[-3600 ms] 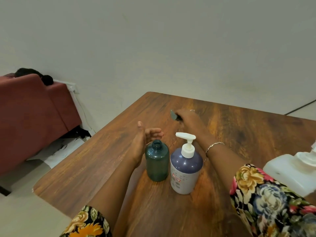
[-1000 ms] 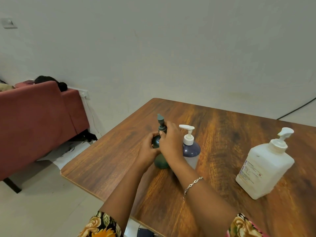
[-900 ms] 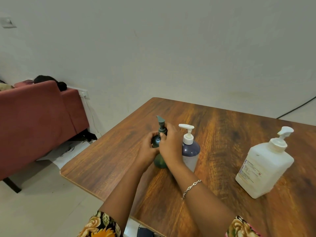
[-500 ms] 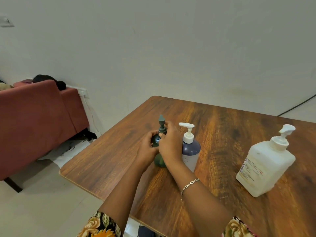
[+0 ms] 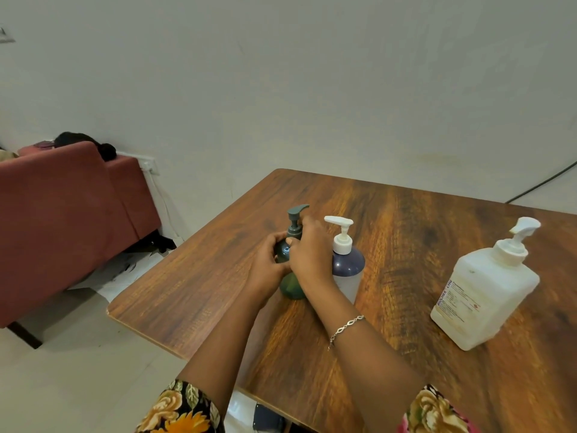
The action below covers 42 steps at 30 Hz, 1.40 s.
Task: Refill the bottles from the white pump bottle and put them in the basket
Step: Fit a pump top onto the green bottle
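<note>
Now we are steadying the green bottle on the table with our left hand curled round its shoulder, while our right hand is pinching its pump collar, probably screwing it tight.

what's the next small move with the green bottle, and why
Probably a tightening twist of the green pump with the right hand: its fingers curl round the collar, the left hand grips the green bottle upright on the table, and the pump already sits in the neck.
</note>
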Motion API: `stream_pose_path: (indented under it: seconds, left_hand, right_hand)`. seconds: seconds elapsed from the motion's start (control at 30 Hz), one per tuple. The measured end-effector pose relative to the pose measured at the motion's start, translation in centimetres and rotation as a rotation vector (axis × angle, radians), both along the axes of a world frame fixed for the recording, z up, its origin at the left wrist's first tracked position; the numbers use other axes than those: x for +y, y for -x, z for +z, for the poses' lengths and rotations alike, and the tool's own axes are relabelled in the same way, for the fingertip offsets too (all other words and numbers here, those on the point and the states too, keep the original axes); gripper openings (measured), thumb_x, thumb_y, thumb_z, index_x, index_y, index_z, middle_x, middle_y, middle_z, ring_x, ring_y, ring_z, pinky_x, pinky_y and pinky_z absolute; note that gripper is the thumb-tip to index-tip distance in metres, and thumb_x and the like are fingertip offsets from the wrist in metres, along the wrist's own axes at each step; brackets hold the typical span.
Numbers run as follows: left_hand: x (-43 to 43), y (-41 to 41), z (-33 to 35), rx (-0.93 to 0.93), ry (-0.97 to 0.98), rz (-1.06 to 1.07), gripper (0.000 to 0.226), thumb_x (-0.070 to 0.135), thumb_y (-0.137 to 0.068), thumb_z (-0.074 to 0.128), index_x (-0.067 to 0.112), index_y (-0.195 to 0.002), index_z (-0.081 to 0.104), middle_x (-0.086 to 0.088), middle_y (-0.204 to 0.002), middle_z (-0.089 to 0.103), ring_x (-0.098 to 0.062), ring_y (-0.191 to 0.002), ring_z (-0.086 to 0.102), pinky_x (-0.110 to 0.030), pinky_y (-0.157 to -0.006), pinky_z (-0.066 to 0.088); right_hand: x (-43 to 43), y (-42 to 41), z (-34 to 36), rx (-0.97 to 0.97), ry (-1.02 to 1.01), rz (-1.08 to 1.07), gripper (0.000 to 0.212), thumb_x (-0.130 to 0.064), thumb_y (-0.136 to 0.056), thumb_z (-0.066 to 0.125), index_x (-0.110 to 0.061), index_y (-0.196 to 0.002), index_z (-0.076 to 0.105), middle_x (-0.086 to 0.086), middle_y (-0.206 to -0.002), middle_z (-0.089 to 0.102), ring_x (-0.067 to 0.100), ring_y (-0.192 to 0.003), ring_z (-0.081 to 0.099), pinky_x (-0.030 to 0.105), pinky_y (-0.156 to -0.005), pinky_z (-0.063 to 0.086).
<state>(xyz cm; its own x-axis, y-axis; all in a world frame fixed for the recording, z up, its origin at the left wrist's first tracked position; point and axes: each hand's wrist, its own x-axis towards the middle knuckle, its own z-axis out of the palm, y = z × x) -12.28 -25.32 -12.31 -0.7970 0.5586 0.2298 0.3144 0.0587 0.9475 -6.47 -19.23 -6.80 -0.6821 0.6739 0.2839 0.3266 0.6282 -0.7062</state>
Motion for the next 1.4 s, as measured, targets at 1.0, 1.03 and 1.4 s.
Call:
stream_pose_path:
  seconds: [1.0,1.03,1.4]
  left_hand:
    - [-0.9,0.0,1.2,-0.099,-0.167,-0.109,0.035,0.003,-0.084,0.062,0.018,-0.114,0.055,0.005,-0.112,0.062,-0.007,-0.106,0.059,-0.014,-0.081,0.049]
    - [-0.5,-0.1,1.4,-0.1,-0.196,-0.086,0.035,0.004,-0.084,0.064,0.017,-0.114,0.055,0.003,-0.111,0.063,-0.008,-0.104,0.06,-0.015,-0.081,0.05]
    - [1.3,-0.4,1.8,0.058,-0.047,0.146,0.015,0.015,-0.084,0.067,0.014,-0.097,0.06,0.003,-0.096,0.063,-0.008,-0.09,0.057,-0.022,-0.08,0.045]
  right_hand:
    - [-5.0,-4.7,-8.2,0.235,-0.076,0.056,0.067,-0.005,-0.093,0.038,-0.019,-0.149,0.006,-0.003,-0.156,0.012,0.015,-0.145,0.012,0.028,-0.114,0.023]
    - [-5.4,-4.9,-8.8,0.254,-0.071,0.029,0.066,-0.007,-0.09,0.039,-0.02,-0.149,0.012,-0.001,-0.155,0.021,0.017,-0.143,0.02,0.03,-0.111,0.029]
    - [-5.5,-5.0,-9.3,0.005,0.099,0.099,0.076,-0.02,-0.097,0.043,-0.003,-0.145,-0.015,0.0,-0.154,-0.02,0.017,-0.145,-0.012,0.019,-0.11,-0.007]
